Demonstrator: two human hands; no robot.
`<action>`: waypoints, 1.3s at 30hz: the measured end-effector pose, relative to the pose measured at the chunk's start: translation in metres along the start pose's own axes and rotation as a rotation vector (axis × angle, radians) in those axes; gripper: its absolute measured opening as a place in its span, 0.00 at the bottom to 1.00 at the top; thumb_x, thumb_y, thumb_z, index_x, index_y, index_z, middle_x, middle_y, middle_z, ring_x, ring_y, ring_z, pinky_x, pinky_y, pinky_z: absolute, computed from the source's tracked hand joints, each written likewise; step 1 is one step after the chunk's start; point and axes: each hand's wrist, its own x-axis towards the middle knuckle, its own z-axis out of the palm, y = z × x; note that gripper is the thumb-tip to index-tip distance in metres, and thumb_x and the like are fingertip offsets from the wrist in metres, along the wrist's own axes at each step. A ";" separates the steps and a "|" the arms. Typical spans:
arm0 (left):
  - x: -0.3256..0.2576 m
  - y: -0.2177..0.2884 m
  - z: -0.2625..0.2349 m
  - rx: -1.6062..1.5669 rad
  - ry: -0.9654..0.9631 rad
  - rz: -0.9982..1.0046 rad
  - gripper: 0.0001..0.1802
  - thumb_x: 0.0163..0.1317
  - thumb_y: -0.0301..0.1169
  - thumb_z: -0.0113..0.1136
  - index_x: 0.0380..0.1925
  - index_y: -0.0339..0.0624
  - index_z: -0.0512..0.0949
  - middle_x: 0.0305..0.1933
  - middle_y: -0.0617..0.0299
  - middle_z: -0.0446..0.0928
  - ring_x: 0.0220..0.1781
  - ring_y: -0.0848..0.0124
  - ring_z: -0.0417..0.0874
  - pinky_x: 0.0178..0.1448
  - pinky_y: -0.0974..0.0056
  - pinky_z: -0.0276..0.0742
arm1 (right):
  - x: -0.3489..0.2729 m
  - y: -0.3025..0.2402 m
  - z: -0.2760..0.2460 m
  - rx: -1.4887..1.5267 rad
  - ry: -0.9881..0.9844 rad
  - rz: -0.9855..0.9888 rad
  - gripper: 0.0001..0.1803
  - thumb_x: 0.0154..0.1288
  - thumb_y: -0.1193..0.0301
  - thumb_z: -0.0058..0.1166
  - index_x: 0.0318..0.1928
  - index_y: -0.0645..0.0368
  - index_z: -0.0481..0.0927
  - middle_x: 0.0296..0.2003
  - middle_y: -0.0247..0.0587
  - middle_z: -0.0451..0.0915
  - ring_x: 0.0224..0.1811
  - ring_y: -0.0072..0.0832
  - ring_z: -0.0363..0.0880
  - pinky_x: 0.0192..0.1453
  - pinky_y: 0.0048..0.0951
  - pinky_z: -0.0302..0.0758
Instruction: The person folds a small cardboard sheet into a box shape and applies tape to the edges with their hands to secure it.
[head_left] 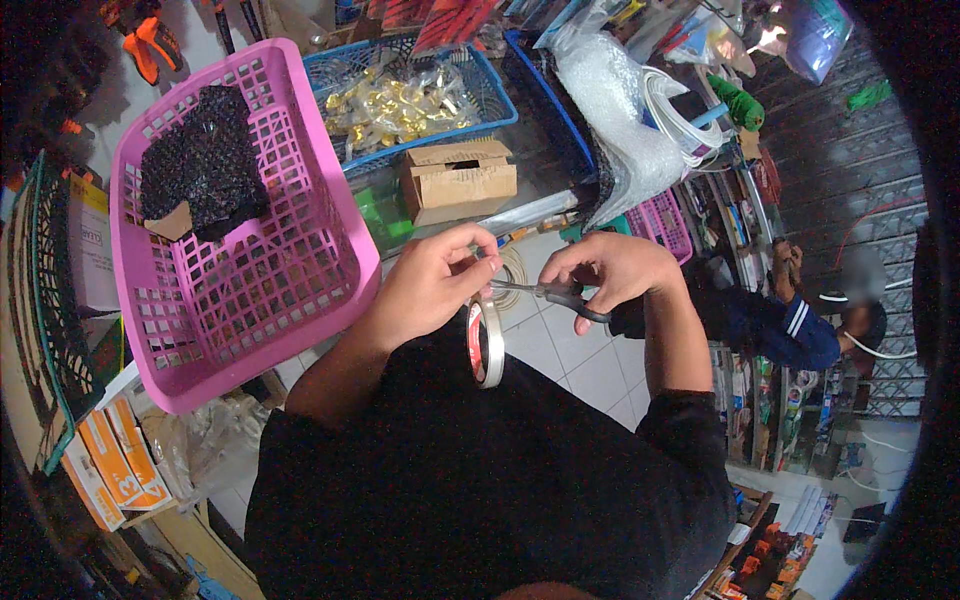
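Both my hands are in front of my chest. My left hand [432, 282] is closed in a pinch, thumb against fingertips. Just below those fingertips a narrow roll of tape [494, 350] with a red inner core hangs upright; whether the fingers grip its rim or its loose end, I cannot tell. My right hand [635, 268] is closed round the black handles of a pair of scissors [570, 298]. The scissor blades point left and reach the tape by my left fingertips. How far the blades are parted is too small to make out.
A large pink basket [365, 235] with a black plastic bundle [205, 160] stands left. Beyond are a blue basket [415, 135] of small bagged gold-coloured parts, a cardboard box [460, 183] and bubble wrap [615, 110]. Another person's striped dark blue sleeve [800, 335] shows at right.
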 end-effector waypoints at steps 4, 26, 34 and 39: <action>0.001 -0.002 0.001 0.054 -0.012 0.016 0.04 0.63 0.28 0.51 0.34 0.38 0.70 0.28 0.66 0.74 0.32 0.80 0.76 0.35 0.74 0.71 | 0.005 0.008 -0.003 0.032 -0.045 -0.050 0.30 0.34 0.72 0.73 0.43 0.61 0.76 0.30 0.29 0.76 0.32 0.17 0.70 0.34 0.20 0.68; -0.001 -0.002 0.005 0.008 0.020 -0.090 0.06 0.63 0.30 0.51 0.35 0.38 0.71 0.28 0.62 0.77 0.29 0.77 0.78 0.31 0.73 0.72 | 0.009 0.008 0.005 0.087 -0.063 0.005 0.29 0.36 0.75 0.71 0.44 0.64 0.76 0.28 0.31 0.77 0.29 0.17 0.70 0.33 0.20 0.69; -0.002 0.000 0.005 0.070 0.023 -0.099 0.06 0.63 0.30 0.51 0.35 0.38 0.71 0.27 0.62 0.78 0.29 0.77 0.79 0.32 0.73 0.73 | 0.009 0.005 0.003 0.080 -0.071 0.060 0.28 0.37 0.75 0.70 0.44 0.63 0.77 0.27 0.30 0.76 0.29 0.16 0.70 0.31 0.20 0.68; -0.005 0.001 0.004 0.041 0.018 -0.068 0.05 0.63 0.29 0.51 0.34 0.39 0.71 0.26 0.63 0.78 0.28 0.78 0.79 0.30 0.74 0.71 | 0.009 0.002 0.003 0.084 -0.076 0.026 0.23 0.41 0.72 0.69 0.42 0.61 0.78 0.23 0.28 0.75 0.26 0.15 0.69 0.29 0.20 0.65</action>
